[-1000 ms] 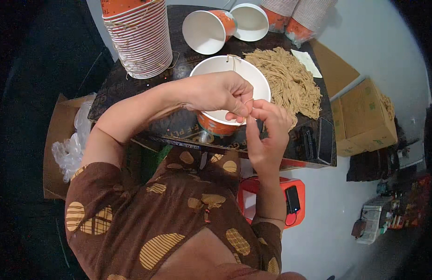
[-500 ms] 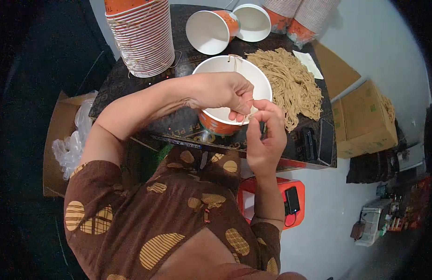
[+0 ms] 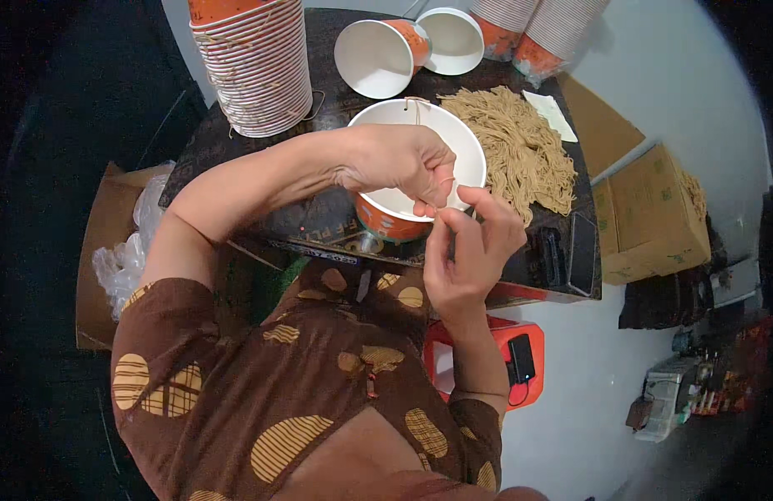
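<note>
A paper bucket (image 3: 390, 222), orange outside and white inside, stands upright near the table's front edge. At its far rim, a tan cord (image 3: 416, 101) passes through the wall. My left hand (image 3: 407, 163) reaches across the bucket's mouth and is closed on a thin tan cord near the right side of the near rim. Just beside it, my right hand (image 3: 478, 250) pinches at the same spot, thumb and index finger together by the rim. The fingers partly hide the cord there. A heap of tan cords (image 3: 520, 150) lies to the right of the bucket.
A tall stack of corded buckets (image 3: 257, 75) rises at the back left. Two buckets (image 3: 374, 60) lie tipped behind. Wrapped bucket stacks (image 3: 541, 50) stand at the back right. Black devices (image 3: 570, 255) sit at the table's right edge. A cardboard box (image 3: 653, 217) is farther right.
My right hand has turned and shifted slightly left and down, its thumb and index finger now close to the near rim. My left hand stays at nearly the same place.
</note>
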Tool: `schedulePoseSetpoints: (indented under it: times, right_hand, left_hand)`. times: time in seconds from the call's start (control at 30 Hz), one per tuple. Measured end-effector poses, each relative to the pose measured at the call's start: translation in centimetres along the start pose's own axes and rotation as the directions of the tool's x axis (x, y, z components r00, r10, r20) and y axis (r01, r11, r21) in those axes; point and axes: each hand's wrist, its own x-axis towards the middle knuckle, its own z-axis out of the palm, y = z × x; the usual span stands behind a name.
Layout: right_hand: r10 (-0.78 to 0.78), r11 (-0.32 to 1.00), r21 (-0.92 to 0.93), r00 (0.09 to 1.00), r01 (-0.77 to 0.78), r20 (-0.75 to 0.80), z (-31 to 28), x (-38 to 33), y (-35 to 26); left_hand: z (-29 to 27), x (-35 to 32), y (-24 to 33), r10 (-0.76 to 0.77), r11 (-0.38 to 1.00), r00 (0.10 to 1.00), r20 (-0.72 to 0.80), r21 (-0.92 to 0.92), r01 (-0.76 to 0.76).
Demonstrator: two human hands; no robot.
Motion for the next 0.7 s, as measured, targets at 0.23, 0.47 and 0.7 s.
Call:
schedulePoseSetpoints:
  times: [0.23,0.47,0.7]
  right_hand:
    - [-0.059,0.996,0.071,0.997,0.055,0.057,0.0,-0.6,1.8]
    - [-0.002,0.997,0.082,0.996,-0.005,0.084,0.0,0.3,2.6]
    - [0.045,0.995,0.081,0.982,-0.060,0.181,-0.3,1.1,2.1]
  left_hand:
    - [-0.8,-0.4,-0.2,-0.057,0.998,0.997,0.053,-0.012,0.057]
    - [-0.5,-0.9,0.5,-0.018,0.983,1.000,0.017,0.181,0.015]
    - [1.3,-1.9,0.5,0.337,0.757,0.936,-0.100,0.620,-0.206]
